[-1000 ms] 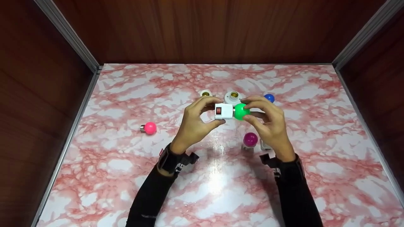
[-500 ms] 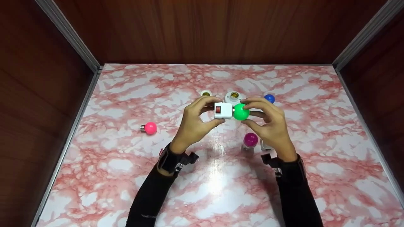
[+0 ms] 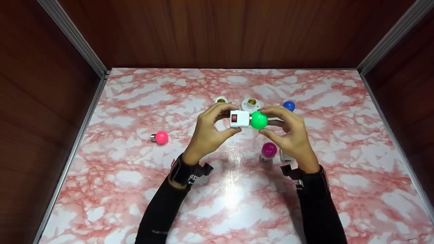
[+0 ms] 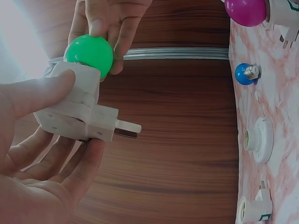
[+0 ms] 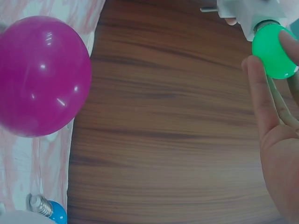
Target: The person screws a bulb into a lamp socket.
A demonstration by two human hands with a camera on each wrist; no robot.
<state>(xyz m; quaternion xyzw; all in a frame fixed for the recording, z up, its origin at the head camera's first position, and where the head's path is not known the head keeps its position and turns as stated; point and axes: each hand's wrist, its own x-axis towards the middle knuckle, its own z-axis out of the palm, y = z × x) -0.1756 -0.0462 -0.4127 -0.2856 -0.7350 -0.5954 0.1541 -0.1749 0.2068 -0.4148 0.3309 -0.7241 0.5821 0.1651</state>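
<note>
In the head view my left hand (image 3: 212, 127) grips a white plug-in lamp socket (image 3: 240, 119) with a red switch. Its flat plug pins (image 4: 128, 127) show in the left wrist view. My right hand (image 3: 288, 127) pinches a round green light bulb (image 3: 259, 120) between thumb and fingers. The bulb's metal base sits at the socket's mouth, with a thin strip of metal visible between them. Both are held up over the table, side by side. In the right wrist view the fingers (image 5: 261, 93) lie along the bulb's glass.
A pink bulb (image 3: 161, 137) lies on the marbled table at left. A purple bulb (image 3: 269, 150) in a plug-in socket stands near my right wrist. Behind my hands are a round white lamp holder (image 3: 251, 105), another socket (image 3: 221, 100) and a blue bulb (image 3: 289, 106).
My right thumb and fingers have shifted on the green bulb, from over its face towards its edges. The left hand and the socket have barely moved.
</note>
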